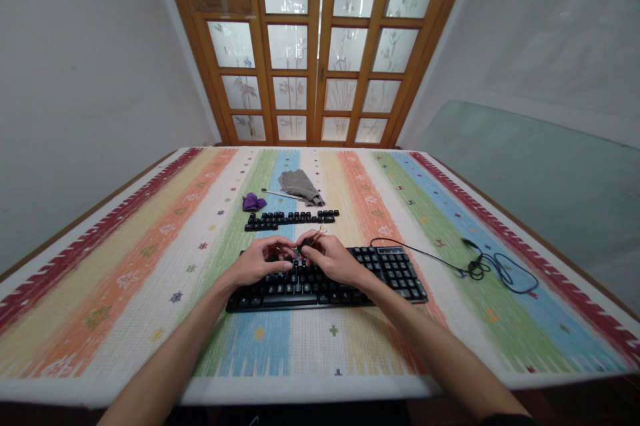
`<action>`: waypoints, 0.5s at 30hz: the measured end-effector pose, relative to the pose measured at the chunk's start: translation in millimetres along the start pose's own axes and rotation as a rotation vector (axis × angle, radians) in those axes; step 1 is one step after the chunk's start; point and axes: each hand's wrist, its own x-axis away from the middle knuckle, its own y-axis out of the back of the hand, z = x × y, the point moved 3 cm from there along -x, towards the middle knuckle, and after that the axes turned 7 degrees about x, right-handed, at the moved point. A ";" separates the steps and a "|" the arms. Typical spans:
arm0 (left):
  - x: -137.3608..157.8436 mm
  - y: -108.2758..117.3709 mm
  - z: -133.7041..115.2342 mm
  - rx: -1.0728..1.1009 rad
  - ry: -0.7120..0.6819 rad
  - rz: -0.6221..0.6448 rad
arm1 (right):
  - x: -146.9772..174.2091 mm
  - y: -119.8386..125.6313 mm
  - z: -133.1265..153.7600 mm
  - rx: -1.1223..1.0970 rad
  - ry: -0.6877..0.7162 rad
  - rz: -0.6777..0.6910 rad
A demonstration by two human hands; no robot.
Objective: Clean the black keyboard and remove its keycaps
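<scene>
A black keyboard (295,299) lies in front of me, and both hands are over its upper left part. My left hand (263,261) rests on the keys with thumb and fingers apart and nothing visible between them. My right hand (330,259) pinches a small black piece (305,243) that looks like a keycap; the fingers partly cover it. A thin wire-like line shows above the right fingertips, too fine to identify. Just behind the keyboard, loose black keycaps (290,218) are laid out in rows.
Beyond the keycaps lie a crumpled purple cloth (253,202), a grey cloth (301,186) and a thin white stick with a dark tip (280,195). The keyboard's cable (473,269) runs right into a loose coil. A striped tablecloth (150,279) covers the table.
</scene>
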 end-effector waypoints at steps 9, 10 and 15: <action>4.2 1.7 -1.2 0.002 -0.047 -0.017 | 0.3 0.5 -1.2 -0.056 -0.030 -0.021; 4.1 2.0 -1.4 -0.036 -0.059 -0.034 | 0.2 0.6 -1.3 -0.056 -0.029 -0.028; 4.6 3.3 -10.6 -0.373 -0.144 -0.147 | 0.8 2.5 -2.1 -0.043 -0.033 -0.071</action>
